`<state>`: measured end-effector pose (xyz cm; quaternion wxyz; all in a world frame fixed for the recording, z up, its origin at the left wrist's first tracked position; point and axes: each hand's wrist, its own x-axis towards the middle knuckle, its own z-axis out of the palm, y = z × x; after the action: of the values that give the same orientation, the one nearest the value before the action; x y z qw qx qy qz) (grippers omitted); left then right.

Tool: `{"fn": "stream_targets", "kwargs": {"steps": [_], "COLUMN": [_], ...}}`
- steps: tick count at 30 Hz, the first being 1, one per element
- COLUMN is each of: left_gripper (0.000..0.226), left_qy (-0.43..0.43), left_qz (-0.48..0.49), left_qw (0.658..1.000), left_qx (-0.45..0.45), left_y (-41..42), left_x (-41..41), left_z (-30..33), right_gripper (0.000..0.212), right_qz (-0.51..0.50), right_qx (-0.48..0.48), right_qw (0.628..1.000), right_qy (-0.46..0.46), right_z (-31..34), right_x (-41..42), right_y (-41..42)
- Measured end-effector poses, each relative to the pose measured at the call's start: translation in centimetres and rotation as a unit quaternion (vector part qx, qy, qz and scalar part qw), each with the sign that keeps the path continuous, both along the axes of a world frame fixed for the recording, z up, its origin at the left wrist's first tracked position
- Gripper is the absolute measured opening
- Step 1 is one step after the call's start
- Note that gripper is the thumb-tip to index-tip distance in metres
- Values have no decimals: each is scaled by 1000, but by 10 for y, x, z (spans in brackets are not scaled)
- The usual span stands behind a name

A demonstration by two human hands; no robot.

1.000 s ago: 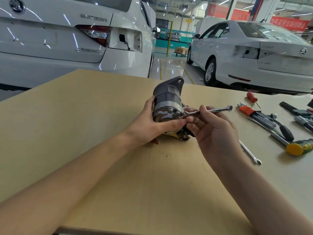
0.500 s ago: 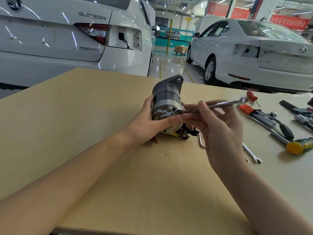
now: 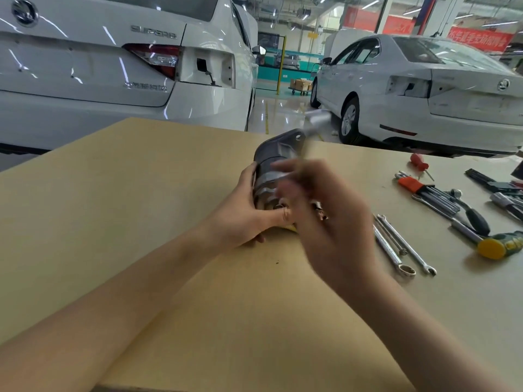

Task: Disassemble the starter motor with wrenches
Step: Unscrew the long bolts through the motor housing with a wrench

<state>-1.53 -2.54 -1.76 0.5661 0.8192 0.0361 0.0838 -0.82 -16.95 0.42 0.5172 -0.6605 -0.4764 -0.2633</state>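
Note:
The grey starter motor (image 3: 273, 162) lies on the wooden table (image 3: 141, 193), its mounting flange pointing away from me. My left hand (image 3: 240, 216) grips its near end from the left, thumb across the end cap beside a bolt head. My right hand (image 3: 334, 222) is motion-blurred in front of the motor's right side and holds a slim silver wrench (image 3: 317, 119). The wrench shows only as a blurred streak rising up and away past the flange. Its working end at the motor is hidden behind my fingers.
Two loose combination wrenches (image 3: 396, 244) lie just right of my right hand. Further right are a hex key set in an orange holder (image 3: 424, 188), a ratchet (image 3: 469, 216), a yellow-faced hammer (image 3: 495, 246) and a red screwdriver (image 3: 418, 161). White cars (image 3: 113, 80) stand behind the table.
The wrench handle swung from pointing right to pointing up and away. My right hand moved left across the motor's end. The left hand kept its grip.

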Motion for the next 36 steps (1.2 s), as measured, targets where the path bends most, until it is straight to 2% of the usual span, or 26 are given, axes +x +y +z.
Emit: {"fn": "stream_targets", "kwargs": {"steps": [1, 2, 4, 6, 8, 12, 17, 24, 32, 36], "left_gripper": [116, 126, 133, 142, 145, 142, 128, 119, 126, 117], "left_qy": [-4, -10, -26, -37, -39, -45, -45, -33, -35, -39], "left_qz": [9, 10, 7, -1, -3, -2, -2, 7, -4, 2], "left_qw": [999, 998, 999, 998, 998, 998, 995, 996, 996, 996], "left_qx": [-34, -56, -39, -45, -42, -51, -84, -77, -77, -79], "left_y": [0, 0, 0, -2, -3, -5, -5, -4, -3, -2], "left_x": [1, 2, 0, -1, -3, -6, -4, -2, -2, 0], "left_z": [-3, -5, -4, -1, 3, 5, 3, 2, 2, -1], "right_gripper": [14, 13, 10, 10, 12, 14, 14, 10, 11, 12], "right_qz": [31, 64, 115, 149, 171, 171, 176, 121, 100, 89], "right_qx": [57, 111, 188, 221, 241, 262, 242, 197, 195, 191], "right_qw": [993, 973, 912, 858, 830, 827, 832, 895, 905, 908], "right_qy": [96, 190, 345, 440, 473, 467, 467, 380, 364, 362], "right_z": [-1, -1, 1, 1, 1, 1, 3, 5, 4, 2], "right_x": [0, 1, 5, 9, 11, 14, 16, 12, 8, 10], "right_y": [-4, -9, -18, -21, -20, -19, -21, -24, -23, -24]}}
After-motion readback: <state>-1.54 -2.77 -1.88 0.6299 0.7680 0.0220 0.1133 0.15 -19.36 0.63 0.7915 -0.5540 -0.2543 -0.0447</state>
